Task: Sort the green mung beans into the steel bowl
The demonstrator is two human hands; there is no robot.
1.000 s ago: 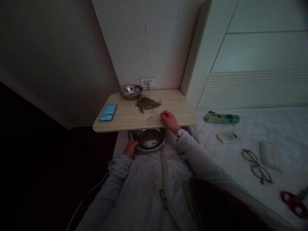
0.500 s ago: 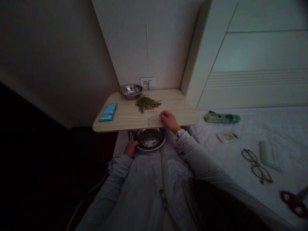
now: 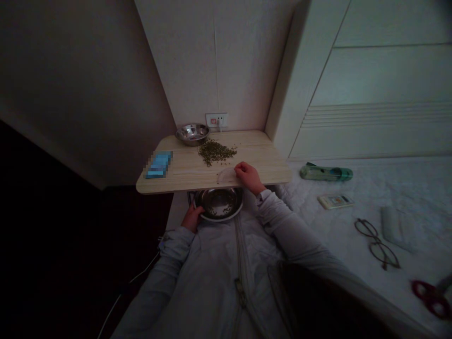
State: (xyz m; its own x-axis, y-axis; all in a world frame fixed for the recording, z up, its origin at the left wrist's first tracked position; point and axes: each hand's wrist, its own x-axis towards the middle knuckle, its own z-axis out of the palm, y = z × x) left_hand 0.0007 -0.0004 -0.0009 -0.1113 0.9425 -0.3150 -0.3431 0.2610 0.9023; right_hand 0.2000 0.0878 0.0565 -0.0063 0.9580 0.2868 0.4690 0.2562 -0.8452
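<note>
My right hand (image 3: pixel 248 177) pinches a clear half-round protractor (image 3: pixel 226 176), which rests flat or nearly flat near the front edge of the wooden table (image 3: pixel 183 174). Behind it lies a loose heap of small green beans (image 3: pixel 215 152), with a few grains scattered around. Below the table edge, my left hand (image 3: pixel 193 218) grips a steel bowl (image 3: pixel 230 216) by its left rim, thumb inside. Some beans lie in the bottom of this bowl, close to my body. The table edge hides its far rim.
Another steel bowl (image 3: pixel 192 135) stands at the table's back left, and a blue packet (image 3: pixel 159 165) lies at the left. On the bed (image 3: pixel 300 212) are a green bottle (image 3: pixel 326 173), a phone (image 3: pixel 335 201), glasses (image 3: pixel 377 241), a pale case (image 3: pixel 397 228) and red-handled scissors (image 3: pixel 431 297).
The protractor has shifted very slightly and shows a little more plainly against the table. Both hands, the bowls and the bean heap stay practically where they were.
</note>
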